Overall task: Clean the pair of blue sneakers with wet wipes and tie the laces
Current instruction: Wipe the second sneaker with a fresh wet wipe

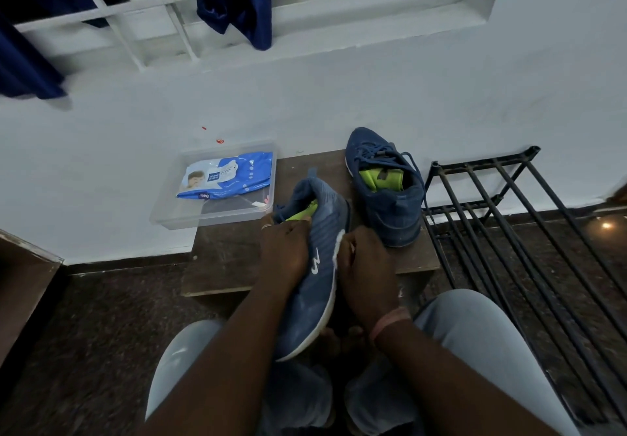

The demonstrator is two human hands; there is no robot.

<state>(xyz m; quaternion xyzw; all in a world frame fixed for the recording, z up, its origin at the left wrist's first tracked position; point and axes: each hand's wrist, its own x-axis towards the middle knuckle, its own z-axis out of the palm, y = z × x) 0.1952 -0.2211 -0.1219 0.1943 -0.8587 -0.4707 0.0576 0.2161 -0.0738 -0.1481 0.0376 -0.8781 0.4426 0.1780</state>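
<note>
I hold one blue sneaker (317, 273) on its side above my lap, toe pointing toward me, white sole to the right. My left hand (285, 249) grips its collar by the green lining. My right hand (364, 266) presses a white wet wipe (339, 249) against the sneaker's side near the sole. The second blue sneaker (385, 188) stands upright on the low wooden stool (237, 259), its laces loose. A blue pack of wet wipes (227, 178) lies in a clear plastic box (176, 213) at the stool's left rear.
A black metal shoe rack (529, 232) stands to the right of the stool. A white wall with a barred window and hanging dark blue cloth (244, 1) is behind. My knees in light trousers (475, 351) are below. A brown wooden piece (23, 283) is at the left.
</note>
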